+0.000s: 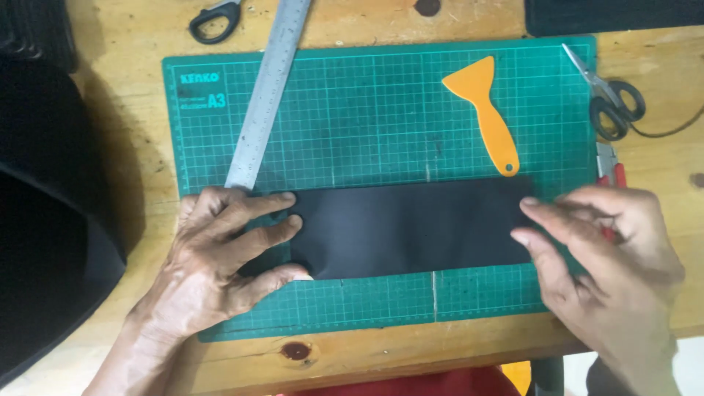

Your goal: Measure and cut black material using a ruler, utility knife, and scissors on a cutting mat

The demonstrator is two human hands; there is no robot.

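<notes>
A pale wooden worktop (110, 110) carries a large green gridded cutting mat (381, 110), and across the mat's lower half lies a long black rectangular sheet of flexible material (411, 229), flat and lined up with the grid. The left hand (220, 249) presses its spread fingers flat on the sheet's left end, gripping nothing; the right hand (609, 257) rests its fingertips on the right end, fingers loosely curved, also gripping nothing. The sheet looks smoothed and squared, with no cut or mark visible on it. A long steel ruler (265, 95) lies slanted at the mat's upper left, untouched, as do the orange plastic scraper (485, 110) and the black-handled scissors (612, 103) at the right edge.
</notes>
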